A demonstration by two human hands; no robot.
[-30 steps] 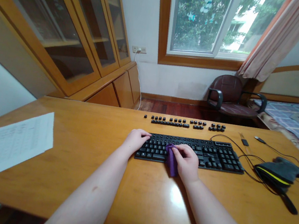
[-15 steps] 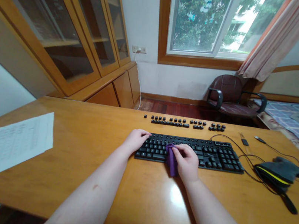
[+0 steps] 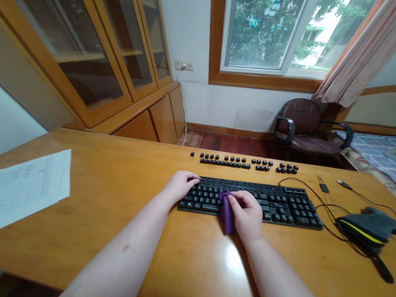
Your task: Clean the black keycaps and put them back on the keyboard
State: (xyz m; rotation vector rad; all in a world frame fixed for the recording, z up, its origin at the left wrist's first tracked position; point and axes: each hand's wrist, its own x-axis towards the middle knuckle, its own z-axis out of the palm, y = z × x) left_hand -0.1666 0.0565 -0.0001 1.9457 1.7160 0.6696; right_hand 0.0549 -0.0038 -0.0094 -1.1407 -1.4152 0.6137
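Note:
A black keyboard (image 3: pixel 295 210) lies flat on the wooden desk, with its top-row key places bare of caps. My left hand (image 3: pixel 179 186) grips its upper left corner, thumb and fingers pressed against the edge. In my right hand (image 3: pixel 250 217) a purple cloth (image 3: pixel 227 218) is pinched between thumb and fingers. The cloth touches the keys near the middle of the keyboard, and its loose end hangs over the front edge onto the desk. Behind the keyboard, removed black keycaps (image 3: pixel 243 165) stand in two rows.
Printed paper sheets (image 3: pixel 24 192) lie on the left of the desk (image 3: pixel 120 171). At the right are a cable (image 3: pixel 379 204), a grey pouch-like thing with a yellow stripe (image 3: pixel 368 228) and a small black item (image 3: pixel 323 187). An office chair (image 3: pixel 301 119) stands beyond the desk.

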